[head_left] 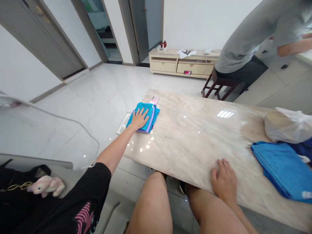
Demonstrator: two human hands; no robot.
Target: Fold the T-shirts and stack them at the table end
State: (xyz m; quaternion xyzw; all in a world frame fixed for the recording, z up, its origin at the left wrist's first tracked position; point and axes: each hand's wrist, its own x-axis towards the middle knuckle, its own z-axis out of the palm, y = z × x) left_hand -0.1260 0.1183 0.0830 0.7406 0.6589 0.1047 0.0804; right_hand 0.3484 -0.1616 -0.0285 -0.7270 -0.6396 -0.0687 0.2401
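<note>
My left hand lies flat with spread fingers on a small stack of folded cloths, blue and purple, at the left end of the marble-look table. Beneath the stack's left side, a white tray-like item pokes out. A pink phone lies just behind the cloths, partly covered. My right hand rests palm down on the table's near edge, holding nothing. Further right lies a larger folded blue cloth, apart from my right hand.
A white plastic bag sits at the table's right, by dark blue fabric. Beyond the table, a person in a grey shirt sits on a wooden stool. A low cabinet stands against the wall. A white cable hangs at left.
</note>
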